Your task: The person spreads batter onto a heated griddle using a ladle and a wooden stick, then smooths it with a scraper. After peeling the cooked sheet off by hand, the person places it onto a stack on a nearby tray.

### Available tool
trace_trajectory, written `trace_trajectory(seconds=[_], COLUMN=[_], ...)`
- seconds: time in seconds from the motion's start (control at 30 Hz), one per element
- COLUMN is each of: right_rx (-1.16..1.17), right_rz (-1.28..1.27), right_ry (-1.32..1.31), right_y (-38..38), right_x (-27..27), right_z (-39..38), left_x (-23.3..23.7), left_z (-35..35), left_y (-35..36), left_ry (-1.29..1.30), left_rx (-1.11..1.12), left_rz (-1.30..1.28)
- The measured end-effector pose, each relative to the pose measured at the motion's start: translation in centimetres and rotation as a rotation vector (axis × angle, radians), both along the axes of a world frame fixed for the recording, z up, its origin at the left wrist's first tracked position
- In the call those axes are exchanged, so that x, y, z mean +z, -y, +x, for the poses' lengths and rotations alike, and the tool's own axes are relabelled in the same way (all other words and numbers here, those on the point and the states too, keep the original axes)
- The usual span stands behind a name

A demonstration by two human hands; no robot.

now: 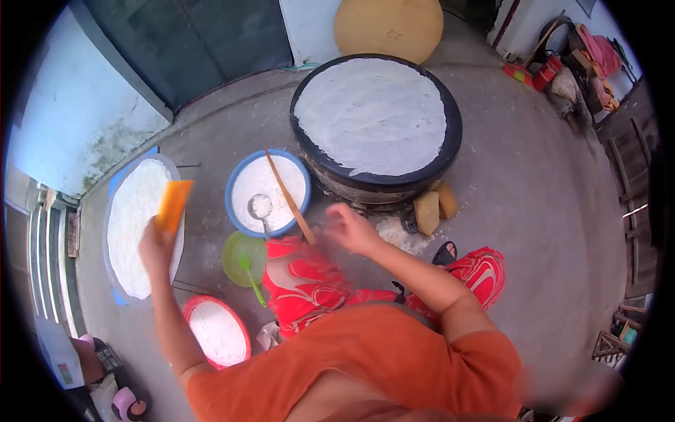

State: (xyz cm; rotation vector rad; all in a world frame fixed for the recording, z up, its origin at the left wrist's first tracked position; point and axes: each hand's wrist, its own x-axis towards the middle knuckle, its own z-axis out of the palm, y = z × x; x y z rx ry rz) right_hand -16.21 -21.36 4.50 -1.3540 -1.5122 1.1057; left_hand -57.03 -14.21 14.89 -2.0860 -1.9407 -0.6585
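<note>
My left hand (156, 247) is closed around a flat orange scraper (174, 204), held up over the right edge of a round white sheet (137, 225) at the left. My right hand (351, 228) hovers over my knee, slightly blurred, fingers loosely curled and apart with nothing visible in them. Close to it is the lower end of a wooden stick (285, 188), which lies across a blue basin (230, 204) of white batter. A metal ladle (260, 206) rests in that basin. Farther forward, a large round black-rimmed griddle (455, 133) carries a spread white layer (373, 116).
Beside my leg are a green bowl (230, 264) with a green spatula (247, 267) and a red basin (246, 330) holding white stuff. Yellowish blocks (426, 211) sit against the griddle's base. A round board (388, 32) leans behind it. Clutter (562, 77) lines the right wall.
</note>
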Motion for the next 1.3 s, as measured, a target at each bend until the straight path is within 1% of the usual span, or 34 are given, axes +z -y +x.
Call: trace_trajectory(seconds=[0.03, 0.07, 0.1, 0.13, 0.2, 0.23, 0.3, 0.33, 0.37, 0.4, 0.43, 0.47, 0.5, 0.53, 0.57, 0.6, 0.67, 0.7, 0.77, 0.8, 0.83, 0.9, 0.93, 0.97, 1.03, 1.07, 1.13, 1.3], right_rx=[-0.002, -0.024, -0.048, -0.054, -0.082, -0.088, 0.231, 0.157, 0.133, 0.107, 0.05, -0.098, -0.218, -0.374, -0.466, -0.558, -0.735, -0.732, -0.813, -0.796, -0.79, -0.713, -0.683, -0.681, -0.641, -0.638, -0.607, -0.496], right_rz=[0.102, 0.331, 0.557, 0.552, 1.006, 1.003, 0.518, 0.478, 0.416, 0.351, 0.155, 0.114, -0.036, -0.065, -0.09, -0.116, -0.094, -0.096, -0.018, 0.03, 0.027, 0.107, 0.19, 0.187, 0.293, 0.289, 0.361, 0.395], right_ry=[-0.002, 0.147, 0.297, 0.297, 0.751, 0.756, 0.977, 0.925, 0.813, 0.7, 0.72, 0.605, 0.676, 0.616, 0.432, 0.243, 0.396, 0.401, 0.865, 1.021, 1.027, 1.236, 1.282, 1.283, 1.323, 1.321, 1.462, 1.518], right_y=[-0.2, -0.4, -0.4, -0.4, -0.7, -0.5, 0.0, 0.2, -0.1, -0.3, -0.7, -1.1, -2.1, -2.9, -3.8, -4.6, -6.2, -7.4, -9.3, -10.5, -11.7, -14.2, -15.4, -16.4, -18.2, -18.9, -20.0, -19.3], right_x=[2.5, 5.2, 7.3, 9.1, 11.2, 10.9, 9.2, 7.9, 7.2, 6.8, 6.8, 5.9, 4.2, 2.8, -0.6, -3.0, -2.7, -2.0, 0.2, 1.1, 1.6, 1.8, 0.9, 0.7, 0.4, -0.2, -1.5, -3.1], right_z=[-0.8, -1.2, -1.2, -0.8, 0.3, 1.0, 2.9, 4.2, 6.4, 8.9, 12.0, 15.3, 19.5, 23.2, 27.9, 31.8, 36.3, 37.1, 38.4, 38.0, 37.7, 37.4, 37.8, 37.7, 37.2, 37.5, 37.9, 37.0], left_x=[1.0, 1.5, 0.3, 0.4, 1.6, 0.8, 0.6, 0.9, 1.3, 1.0, 0.6, 0.0, -0.7, -1.7, -2.6, -3.7, -5.6, -6.0, -6.1, -5.7, -5.7, -5.8, -5.9, -6.0, -6.2, -6.3, -6.4, -6.5], left_z=[4.9, 8.6, 11.4, 14.8, 21.1, 22.7, 25.7, 26.5, 27.1, 27.0, 26.3, 25.5, 24.8, 24.1, 23.9, 24.0, 24.6, 25.1, 26.3, 27.1, 27.5, 27.9, 28.2, 28.5, 28.9, 29.2, 29.5, 29.5], left_y=[0.8, 1.5, 1.6, 2.1, 4.0, 4.5, 5.5, 5.7, 5.7, 5.9, 6.2, 6.6, 7.1, 7.8, 8.4, 9.1, 9.9, 9.8, 9.2, 8.6, 8.2, 7.4, 6.9, 6.5, 5.7, 5.4, 4.8, 3.7], left_ry=[0.008, -0.009, -0.046, -0.124, -0.088, -0.103, -0.022, -0.073, -0.122, -0.115, -0.057, 0.002, 0.009, 0.061, 0.109, 0.112, 0.227, 0.232, 0.247, 0.187, 0.193, 0.138, 0.122, 0.123, 0.114, 0.112, 0.086, 0.091], left_rx=[-0.152, -0.204, -0.346, -0.497, -0.713, -0.803, -0.929, -0.927, -0.921, -0.922, -0.829, -0.734, -0.731, -0.656, -0.583, -0.582, -0.471, -0.469, -0.371, -0.375, -0.372, -0.44, -0.447, -0.448, -0.454, -0.453, -0.446, -0.421], left_rz=[0.023, -0.125, -0.056, -0.054, -0.101, -0.14, -0.198, -0.127, -0.056, -0.059, -0.123, -0.188, -0.193, -0.218, -0.241, -0.247, -0.248, -0.251, -0.219, -0.19, -0.196, -0.241, -0.234, -0.239, -0.275, -0.28, -0.293, -0.333])
